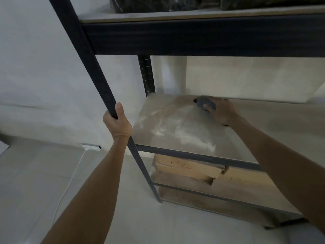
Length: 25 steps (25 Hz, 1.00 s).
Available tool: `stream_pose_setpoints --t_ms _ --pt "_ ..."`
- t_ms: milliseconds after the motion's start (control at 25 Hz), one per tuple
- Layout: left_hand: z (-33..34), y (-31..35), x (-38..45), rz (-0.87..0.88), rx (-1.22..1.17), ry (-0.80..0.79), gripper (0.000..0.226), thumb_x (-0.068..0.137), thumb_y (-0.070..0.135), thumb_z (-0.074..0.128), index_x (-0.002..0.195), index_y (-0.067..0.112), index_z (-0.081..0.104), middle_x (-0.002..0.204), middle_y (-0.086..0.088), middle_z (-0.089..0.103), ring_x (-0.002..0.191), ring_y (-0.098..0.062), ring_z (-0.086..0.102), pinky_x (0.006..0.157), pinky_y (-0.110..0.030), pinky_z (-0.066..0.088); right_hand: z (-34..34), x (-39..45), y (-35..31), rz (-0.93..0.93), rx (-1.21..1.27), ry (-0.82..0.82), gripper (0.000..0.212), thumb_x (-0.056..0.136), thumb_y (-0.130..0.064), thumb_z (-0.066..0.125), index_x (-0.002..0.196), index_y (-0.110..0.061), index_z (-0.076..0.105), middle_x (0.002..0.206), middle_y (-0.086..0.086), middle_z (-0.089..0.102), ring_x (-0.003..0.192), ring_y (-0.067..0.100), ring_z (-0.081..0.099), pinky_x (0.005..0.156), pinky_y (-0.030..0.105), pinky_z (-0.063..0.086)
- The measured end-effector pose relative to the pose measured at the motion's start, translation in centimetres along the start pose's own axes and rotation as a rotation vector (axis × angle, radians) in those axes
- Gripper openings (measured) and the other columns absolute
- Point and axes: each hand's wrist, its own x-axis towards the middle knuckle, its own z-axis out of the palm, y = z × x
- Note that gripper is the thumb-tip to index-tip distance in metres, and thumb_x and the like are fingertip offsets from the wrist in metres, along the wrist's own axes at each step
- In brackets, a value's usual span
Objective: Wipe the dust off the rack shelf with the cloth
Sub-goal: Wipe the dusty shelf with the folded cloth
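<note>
1. Fingers of the right hand (222,111) curl over a dark cloth (204,103) and hold it down on the shelf (175,127), near the back edge and right of the back-left corner.
2. Fingers of the left hand (117,123) wrap the front-left post (91,59) of the rack just above shelf level, thumb lying up along the post.
3. Head view, shelf: pale dust streaks run from the front edge toward the cloth. The patch beside the cloth looks less streaked.
4. Head view, above: an upper shelf (193,14) carries dark items, only partly in frame.
5. Head view, below: a lower shelf holds a torn cardboard box (190,169) with handwriting on it.
6. Head view, floor: a white cable (70,182) runs along the tiles to a power strip (91,147) at the wall, left of the rack.
</note>
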Motion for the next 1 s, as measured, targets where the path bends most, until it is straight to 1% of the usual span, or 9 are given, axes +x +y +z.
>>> stream_pose_setpoints --t_ms 160,280,440,520,640,720,800,880,1000 --pt "-0.1 0.0 -0.1 0.018 0.01 -0.01 0.073 0.079 0.089 0.049 0.06 0.021 0.034 0.056 -0.009 0.031 0.053 -0.027 0.03 0.048 -0.047 0.029 2.8 -2.5 -0.7 0.078 -0.108 -0.066 0.055 0.105 -0.055 0.041 0.158 -0.041 0.035 0.133 0.015 0.068 0.114 0.038 0.066 0.091 0.041 0.051" --pt "0.1 0.2 -0.3 0.017 0.005 0.004 0.071 0.077 0.09 0.05 0.06 0.022 0.038 0.055 -0.008 0.034 0.052 -0.028 0.035 0.053 -0.041 0.03 3.8 -7.2 -5.0 -0.028 -0.115 -0.13 0.057 0.104 -0.061 0.037 0.158 -0.045 0.03 0.109 0.012 0.075 0.096 0.032 0.071 0.083 0.037 0.054" --pt "0.1 0.3 -0.4 0.022 0.01 0.015 0.068 0.077 0.089 0.05 0.062 0.024 0.042 0.055 -0.002 0.036 0.051 -0.024 0.037 0.057 -0.039 0.032 6.0 -15.1 -12.3 -0.214 0.077 -0.197 0.054 0.105 -0.056 0.042 0.156 -0.04 0.038 0.134 -0.003 0.07 0.107 0.021 0.071 0.095 0.037 0.055" --pt "0.1 0.1 -0.4 0.027 0.025 0.027 0.062 0.082 0.083 0.053 0.062 0.025 0.043 0.055 -0.001 0.037 0.052 -0.025 0.038 0.058 -0.039 0.034 5.9 -16.1 -14.1 -0.241 0.147 -0.2 0.051 0.105 -0.052 0.046 0.154 -0.037 0.044 0.129 -0.001 0.072 0.109 0.022 0.071 0.093 0.031 0.054" --pt "0.2 0.0 -0.4 0.041 0.041 0.049 0.054 0.085 0.072 0.052 0.062 0.024 0.042 0.057 -0.004 0.037 0.054 -0.026 0.039 0.059 -0.038 0.035 3.0 -10.2 -12.1 -0.052 0.259 -0.086 0.045 0.106 -0.047 0.05 0.143 -0.023 0.06 0.096 0.005 0.077 0.083 0.009 0.074 0.07 0.016 0.05" --pt "0.2 -0.1 -0.4 0.037 0.038 0.027 0.062 0.083 0.08 0.051 0.062 0.022 0.041 0.056 -0.005 0.036 0.052 -0.025 0.039 0.057 -0.034 0.034 0.7 -3.7 -8.1 0.091 0.217 0.066 0.06 0.101 -0.064 0.044 0.136 -0.019 0.065 0.108 0.014 0.076 0.098 0.027 0.074 0.077 0.031 0.055" --pt "0.0 -0.3 -0.2 0.041 0.025 0.013 0.072 0.08 0.089 0.049 0.061 0.019 0.039 0.055 -0.006 0.035 0.051 -0.024 0.037 0.054 -0.034 0.031 -0.2 1.8 -4.6 0.158 0.149 0.137 0.054 0.103 -0.059 0.045 0.135 -0.02 0.065 0.121 0.017 0.073 0.111 0.039 0.067 0.085 0.038 0.05" --pt "-0.1 -0.6 0.0 0.064 0.015 -0.002 0.077 0.081 0.089 0.048 0.059 0.017 0.033 0.054 -0.006 0.031 0.05 -0.021 0.032 0.052 -0.038 0.026 0.4 5.4 -3.2 0.161 0.09 0.087 0.041 0.105 -0.042 0.051 0.139 -0.024 0.063 0.124 0.016 0.072 0.113 0.041 0.064 0.083 0.038 0.046" --pt "0.1 -1.0 0.2 0.087 -0.021 0.001 0.069 0.082 0.088 0.05 0.058 0.026 0.032 0.055 -0.001 0.026 0.051 -0.017 0.023 0.052 -0.039 0.022 2.8 9.7 -4.6 -0.021 0.005 -0.048 0.046 0.103 -0.048 0.05 0.146 -0.03 0.056 0.129 0.011 0.07 0.113 0.037 0.064 0.081 0.037 0.047"
